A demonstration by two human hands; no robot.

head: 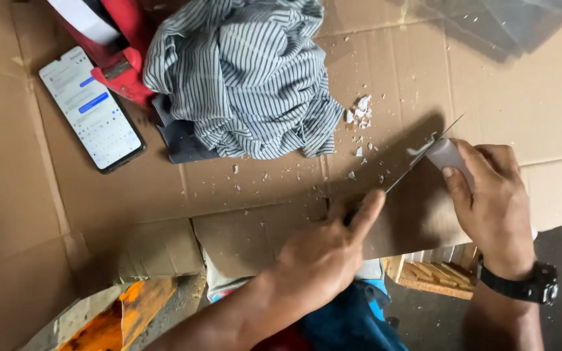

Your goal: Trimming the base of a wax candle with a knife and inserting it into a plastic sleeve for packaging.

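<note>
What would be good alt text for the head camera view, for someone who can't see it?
A left hand holds a thin metal knife against a small white block gripped by the right hand, which wears a black wristwatch, over flattened brown cardboard scattered with white shavings. Beyond lie a crumpled striped shirt and a lit smartphone.

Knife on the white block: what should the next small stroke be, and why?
Probably one more short shaving stroke away from the body. The knife, held in the left hand, has its blade lying against the white block, which the right hand steadies, and white chips already lie on the cardboard.
</note>
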